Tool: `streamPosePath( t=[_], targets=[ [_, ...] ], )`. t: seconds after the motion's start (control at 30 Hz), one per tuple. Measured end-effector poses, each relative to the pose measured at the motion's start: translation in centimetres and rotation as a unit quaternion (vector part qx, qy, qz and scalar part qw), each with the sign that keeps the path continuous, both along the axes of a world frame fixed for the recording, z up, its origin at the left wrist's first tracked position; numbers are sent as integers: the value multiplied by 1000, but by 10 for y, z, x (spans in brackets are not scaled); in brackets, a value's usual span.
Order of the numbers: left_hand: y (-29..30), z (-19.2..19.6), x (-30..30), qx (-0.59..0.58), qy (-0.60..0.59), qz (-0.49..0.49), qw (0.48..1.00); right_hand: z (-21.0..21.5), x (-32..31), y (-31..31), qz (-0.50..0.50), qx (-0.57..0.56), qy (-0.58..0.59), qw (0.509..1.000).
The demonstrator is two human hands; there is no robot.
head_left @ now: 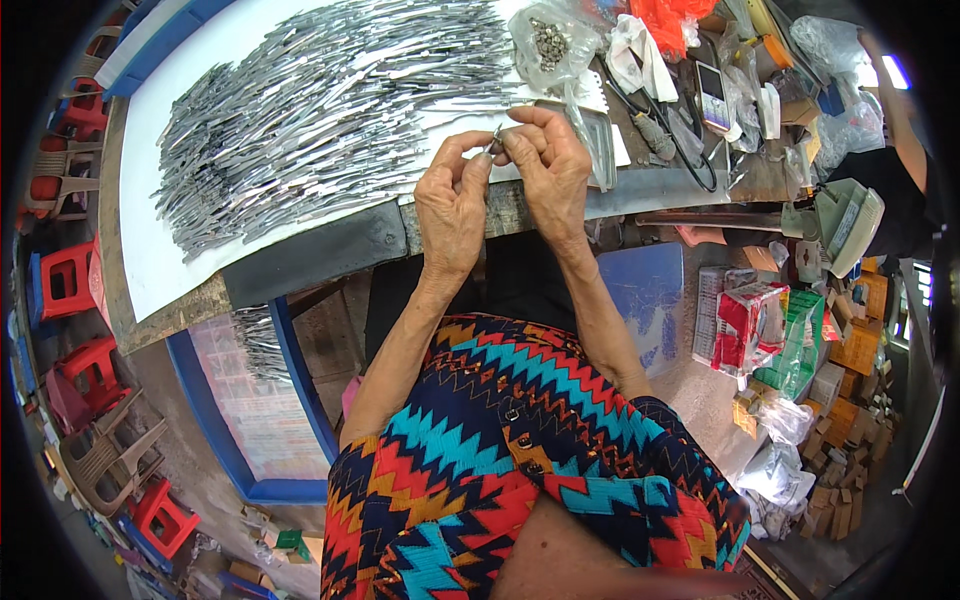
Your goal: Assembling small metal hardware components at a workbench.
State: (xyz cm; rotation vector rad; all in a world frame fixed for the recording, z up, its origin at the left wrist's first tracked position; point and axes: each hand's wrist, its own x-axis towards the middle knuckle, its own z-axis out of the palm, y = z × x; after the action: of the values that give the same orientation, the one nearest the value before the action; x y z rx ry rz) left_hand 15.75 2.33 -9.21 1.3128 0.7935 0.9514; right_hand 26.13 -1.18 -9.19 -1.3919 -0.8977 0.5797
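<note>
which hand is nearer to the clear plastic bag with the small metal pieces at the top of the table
Right. The right hand is just below the bag in the picture; the left hand is lower and farther left.

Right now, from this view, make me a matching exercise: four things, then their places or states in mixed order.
1. Small piece
2. Slim metal pieces
3. Clear plastic bag
4. Red stools

A. Holds many small parts
B. At the view's far left
C. At the fingertips of left hand and right hand
D. Spread over white sheet

Pairs: 1-C; 2-D; 3-A; 4-B
</note>
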Motion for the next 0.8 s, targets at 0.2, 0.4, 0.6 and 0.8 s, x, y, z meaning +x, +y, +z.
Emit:
streamPosePath(
  t=[0.2,0.4,0.6,0.8],
  targets=[
    [4,-1,-2,-62,-31,-4,998,-5,-13,3,-52,-1,-183,982],
    [4,3,-4,-111,-80,-24,990,2,-6,7,-5,18,143,990],
    [0,3,-4,-111,-117,-35,986,6,-8,5,7,18,148,989],
    [-1,4,-10,-159,-113,-39,980,-2,-19,8,-28,25,28,999]
  ],
)
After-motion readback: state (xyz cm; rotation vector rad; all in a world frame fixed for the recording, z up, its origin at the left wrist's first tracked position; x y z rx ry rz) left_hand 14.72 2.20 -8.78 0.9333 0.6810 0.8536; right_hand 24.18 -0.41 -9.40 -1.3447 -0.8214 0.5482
